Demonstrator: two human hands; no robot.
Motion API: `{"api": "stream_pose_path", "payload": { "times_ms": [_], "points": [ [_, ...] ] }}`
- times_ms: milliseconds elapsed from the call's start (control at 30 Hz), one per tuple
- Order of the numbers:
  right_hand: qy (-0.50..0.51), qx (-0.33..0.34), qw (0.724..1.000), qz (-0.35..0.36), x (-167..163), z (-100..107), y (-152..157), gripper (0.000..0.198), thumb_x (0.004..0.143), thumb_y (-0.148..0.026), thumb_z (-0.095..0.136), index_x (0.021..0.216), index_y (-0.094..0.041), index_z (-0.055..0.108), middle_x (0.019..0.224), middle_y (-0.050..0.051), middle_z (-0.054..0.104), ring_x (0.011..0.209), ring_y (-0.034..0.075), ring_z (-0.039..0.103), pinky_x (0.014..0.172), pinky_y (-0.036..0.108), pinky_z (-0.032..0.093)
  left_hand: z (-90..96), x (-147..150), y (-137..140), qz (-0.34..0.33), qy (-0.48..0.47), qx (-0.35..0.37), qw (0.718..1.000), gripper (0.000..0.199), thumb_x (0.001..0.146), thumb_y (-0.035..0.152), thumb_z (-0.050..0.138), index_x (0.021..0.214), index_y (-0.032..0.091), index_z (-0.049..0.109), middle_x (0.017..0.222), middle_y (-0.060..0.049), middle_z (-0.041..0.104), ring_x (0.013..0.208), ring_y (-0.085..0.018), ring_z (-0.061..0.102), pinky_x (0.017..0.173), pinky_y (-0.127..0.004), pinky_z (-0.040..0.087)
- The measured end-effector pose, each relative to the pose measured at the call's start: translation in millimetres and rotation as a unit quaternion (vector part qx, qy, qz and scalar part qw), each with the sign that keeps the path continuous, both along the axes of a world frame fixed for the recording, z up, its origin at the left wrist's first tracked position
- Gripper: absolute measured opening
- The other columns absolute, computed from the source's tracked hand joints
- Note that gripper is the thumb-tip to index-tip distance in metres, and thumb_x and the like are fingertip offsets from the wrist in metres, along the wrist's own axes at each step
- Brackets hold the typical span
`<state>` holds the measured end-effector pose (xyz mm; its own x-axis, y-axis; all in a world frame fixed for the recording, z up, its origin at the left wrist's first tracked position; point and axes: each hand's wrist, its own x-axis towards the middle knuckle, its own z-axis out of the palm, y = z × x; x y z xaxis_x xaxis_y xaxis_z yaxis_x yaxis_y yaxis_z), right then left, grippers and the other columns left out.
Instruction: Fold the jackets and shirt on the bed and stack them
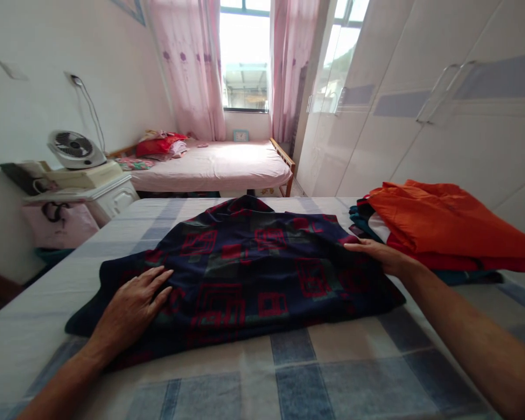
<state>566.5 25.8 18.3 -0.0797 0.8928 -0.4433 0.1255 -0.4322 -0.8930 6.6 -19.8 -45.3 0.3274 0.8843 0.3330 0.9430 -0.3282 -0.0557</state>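
Observation:
A dark navy shirt (245,262) with red and green square patterns lies spread on the bed, its collar-like end bunched at the far side. My left hand (133,300) rests flat on the shirt's left part, fingers stretched out. At the shirt's right side, my right hand (378,254) has its thumb and fingers closed on the edge of the cloth. Just beyond that hand sits a stack of folded clothes, topped by an orange garment (446,219).
The bed has a blue and white checked sheet (227,388). A white wardrobe (389,140) stands along the right. On the left, a small fan (74,149) sits on a cabinet, with a pink bag (61,224) beside it. A second bed (227,163) is under the window.

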Motion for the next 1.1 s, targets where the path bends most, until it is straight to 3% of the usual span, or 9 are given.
{"api": "stream_pose_path", "payload": {
  "times_ms": [100,200,267,367,433,533,767,900,1100],
  "points": [
    [-0.012,0.038,0.999,-0.030,3.4,-2.3,4.2,0.026,0.074,-0.027,0.067,0.099,-0.022,0.061,0.090,0.002,0.071,0.072,0.015,0.067,0.069,0.025,0.056,1.3,3.2,-2.1,0.010,-0.002,0.001,1.000,0.058,0.090,0.053,0.026,0.124,0.018,0.056,0.131,-0.011,0.055,0.119,-0.026,0.051,0.100,-0.042,0.040],
    [-0.184,0.056,0.981,-0.025,13.5,-10.9,15.1,0.016,0.075,-0.029,0.062,0.087,-0.019,0.061,0.083,0.004,0.070,0.070,0.017,0.066,0.065,0.027,0.054,3.0,6.6,-4.5,0.020,-0.002,-0.002,1.000,0.055,0.091,0.051,0.028,0.125,0.018,0.056,0.131,-0.011,0.054,0.119,-0.026,0.050,0.101,-0.043,0.039],
    [-0.393,0.070,0.917,-0.005,19.4,-16.3,22.6,0.013,0.076,-0.029,0.059,0.076,-0.017,0.060,0.078,0.007,0.068,0.072,0.022,0.065,0.063,0.031,0.051,5.1,9.3,-5.9,0.026,-0.004,-0.007,1.000,0.054,0.091,0.050,0.029,0.125,0.018,0.056,0.131,-0.011,0.054,0.119,-0.026,0.050,0.101,-0.043,0.038],
    [-0.625,0.141,0.767,-0.027,16.1,-18.6,23.9,0.018,0.079,-0.028,0.051,0.084,-0.015,0.061,0.094,0.015,0.065,0.087,0.031,0.062,0.071,0.039,0.048,8.7,13.0,-7.2,0.037,-0.012,-0.013,0.999,0.052,0.091,0.048,0.031,0.125,0.017,0.056,0.132,-0.012,0.054,0.120,-0.027,0.049,0.102,-0.044,0.037],
    [-0.650,0.258,0.713,-0.044,5.1,-19.0,15.4,0.028,0.083,-0.030,0.045,0.101,-0.014,0.059,0.108,0.016,0.061,0.098,0.032,0.059,0.079,0.041,0.047,10.1,15.0,-8.3,0.041,-0.020,-0.021,0.999,0.052,0.091,0.047,0.032,0.124,0.017,0.057,0.132,-0.012,0.053,0.120,-0.027,0.050,0.102,-0.044,0.037],
    [-0.606,0.409,0.682,0.028,-10.1,-27.5,-3.2,0.033,0.087,-0.036,0.040,0.111,-0.018,0.055,0.115,0.013,0.059,0.104,0.027,0.057,0.087,0.039,0.045,11.6,17.0,-11.3,0.043,-0.032,-0.034,0.998,0.051,0.090,0.045,0.032,0.125,0.017,0.056,0.134,-0.012,0.052,0.121,-0.027,0.048,0.103,-0.045,0.035],
    [-0.654,0.416,0.612,0.159,12.3,-38.2,17.6,0.035,0.086,-0.019,0.032,0.097,-0.019,0.065,0.110,0.012,0.063,0.103,0.028,0.057,0.084,0.040,0.046,44.5,14.7,15.3,0.088,-0.081,-0.113,0.986,0.049,0.087,0.052,0.032,0.108,0.022,0.066,0.121,-0.006,0.062,0.109,-0.023,0.057,0.095,-0.033,0.042],
    [-0.640,0.409,0.638,0.126,3.6,-17.8,70.0,0.038,0.088,-0.024,0.033,0.108,-0.013,0.063,0.114,0.015,0.062,0.107,0.029,0.055,0.090,0.041,0.044,61.5,9.2,81.8,0.113,-0.132,-0.140,0.975,0.056,0.083,0.051,0.033,0.117,0.016,0.060,0.126,-0.010,0.057,0.117,-0.024,0.052,0.100,-0.031,0.036],
    [-0.633,0.337,0.683,0.138,-18.5,-19.7,143.1,0.043,0.085,-0.027,0.038,0.124,-0.016,0.054,0.126,0.013,0.056,0.119,0.029,0.047,0.093,0.048,0.040,50.0,8.5,182.5,0.135,-0.193,-0.178,0.955,0.065,0.074,0.055,0.042,0.115,0.007,0.060,0.120,-0.019,0.061,0.115,-0.029,0.054,0.097,-0.033,0.038]
  ]
}}
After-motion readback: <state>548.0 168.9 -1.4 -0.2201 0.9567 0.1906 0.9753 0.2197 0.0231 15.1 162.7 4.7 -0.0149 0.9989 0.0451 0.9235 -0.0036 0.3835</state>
